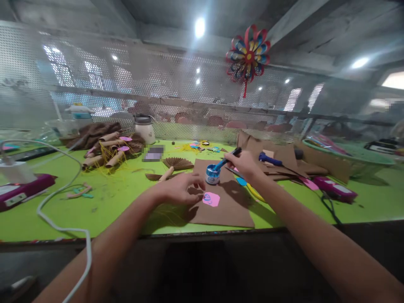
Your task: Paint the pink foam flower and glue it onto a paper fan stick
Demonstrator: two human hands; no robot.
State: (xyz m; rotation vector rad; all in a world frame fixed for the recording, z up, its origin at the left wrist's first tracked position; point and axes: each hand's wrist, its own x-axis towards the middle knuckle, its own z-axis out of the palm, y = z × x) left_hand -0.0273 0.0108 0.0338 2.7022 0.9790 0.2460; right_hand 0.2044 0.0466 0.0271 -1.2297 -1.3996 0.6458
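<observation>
My right hand (244, 163) is closed round a black-handled paintbrush (227, 158) whose blue tip dips into a small jar of blue paint (212, 174). The jar stands on a brown cardboard sheet (227, 206). My left hand (181, 188) rests on that sheet with its fingers curled, fingertips pressing beside a small pink paper shape (211, 199) that carries blue marks. The jar is just beyond the pink shape, between my two hands.
On the green table (110, 202) lie rolled brown paper tubes (107, 153), a folded brown paper fan (177, 164), a white jar (144, 128), brown card scraps (284, 162), pink cases (334, 188) (22, 191) and a white cable (59, 198). A paper pinwheel (248, 54) hangs on the mesh wall.
</observation>
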